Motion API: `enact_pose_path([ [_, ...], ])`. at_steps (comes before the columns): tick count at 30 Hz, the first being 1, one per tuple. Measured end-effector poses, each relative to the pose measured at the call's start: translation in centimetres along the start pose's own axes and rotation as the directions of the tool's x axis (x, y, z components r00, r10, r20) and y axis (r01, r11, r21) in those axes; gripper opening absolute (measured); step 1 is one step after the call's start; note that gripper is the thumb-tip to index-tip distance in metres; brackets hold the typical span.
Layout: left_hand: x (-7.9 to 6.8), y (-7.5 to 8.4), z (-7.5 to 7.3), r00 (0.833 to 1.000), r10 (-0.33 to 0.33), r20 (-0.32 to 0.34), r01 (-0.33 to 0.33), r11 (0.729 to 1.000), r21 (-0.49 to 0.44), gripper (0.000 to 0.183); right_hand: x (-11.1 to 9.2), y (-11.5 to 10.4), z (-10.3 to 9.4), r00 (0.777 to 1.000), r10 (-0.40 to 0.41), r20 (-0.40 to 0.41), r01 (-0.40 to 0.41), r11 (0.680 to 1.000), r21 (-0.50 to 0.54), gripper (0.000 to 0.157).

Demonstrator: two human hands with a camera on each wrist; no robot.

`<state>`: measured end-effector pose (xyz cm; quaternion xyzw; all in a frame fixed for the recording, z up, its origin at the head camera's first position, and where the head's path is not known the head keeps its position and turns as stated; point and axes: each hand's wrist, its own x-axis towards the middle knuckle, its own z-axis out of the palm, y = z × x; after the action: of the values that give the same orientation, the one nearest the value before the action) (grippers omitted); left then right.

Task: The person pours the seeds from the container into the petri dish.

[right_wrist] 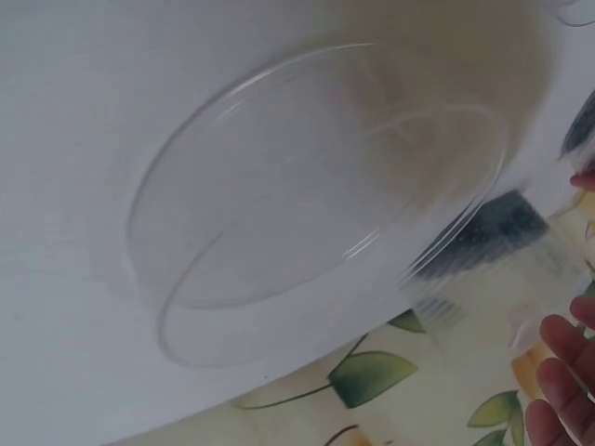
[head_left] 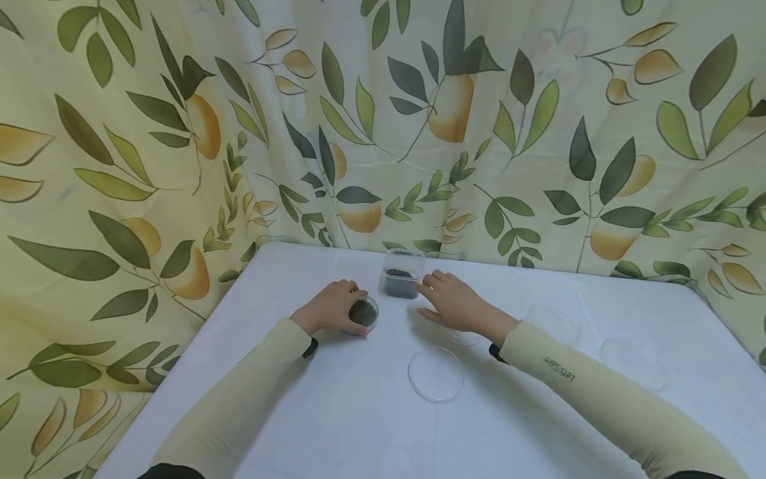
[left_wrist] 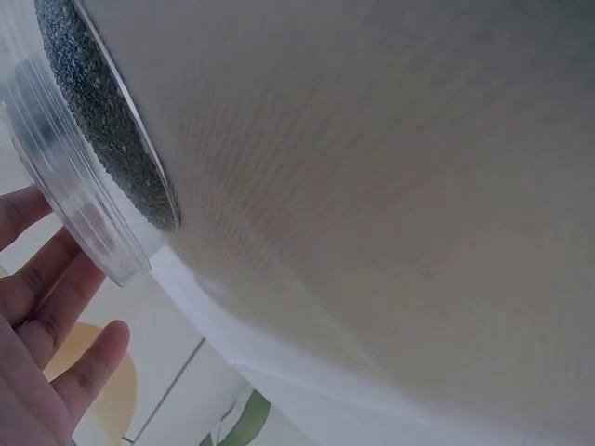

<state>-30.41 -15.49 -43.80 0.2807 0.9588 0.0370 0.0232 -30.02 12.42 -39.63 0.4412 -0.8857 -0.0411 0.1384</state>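
Observation:
My left hand grips a round clear dish by its sides, thumb at the near edge and fingers at the far edge. Dark grey granules fill the dish, and its clear wall shows in the left wrist view. Just right of it stands a clear rectangular box with its lid raised at the back and dark granules inside. My right hand hovers at the box's right side, fingers loosely bent with nothing between them. In the right wrist view, a clear petri dish lies below that hand.
Another clear round dish lies on the white table in front of the right hand. Faint clear dishes rest under and beyond the right forearm. A curtain with leaves and fruit hangs behind the table's back edge.

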Motion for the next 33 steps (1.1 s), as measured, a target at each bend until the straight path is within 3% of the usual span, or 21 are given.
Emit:
enact_pose_path([
  [10, 0.0, -0.1, 0.1, 1.000, 0.007, 0.008, -0.007, 1.000, 0.013, 0.089, -2.5, 1.4, -0.6, 0.997, 0.070, 0.030, -0.071, 0.997, 0.037, 0.055],
  [17, 0.4, 0.2, -0.4, 1.000, -0.014, -0.017, 0.013, 1.000, -0.024, 0.097, -4.3, 2.2, -0.6, 0.979, 0.172, 0.112, -0.183, 0.979, 0.092, 0.069],
  [25, 1.8, 0.5, -1.4, 0.990, -0.073, -0.121, 0.068, 0.997, -0.041, 0.099, -6.5, 3.1, -0.4, 0.964, 0.224, 0.142, -0.240, 0.965, 0.106, 0.077],
  [33, 3.8, 0.7, -2.5, 0.980, -0.130, -0.147, 0.117, 0.988, -0.097, 0.100, -8.4, 3.7, 0.1, 0.956, 0.259, 0.134, -0.272, 0.959, 0.084, 0.075],
])
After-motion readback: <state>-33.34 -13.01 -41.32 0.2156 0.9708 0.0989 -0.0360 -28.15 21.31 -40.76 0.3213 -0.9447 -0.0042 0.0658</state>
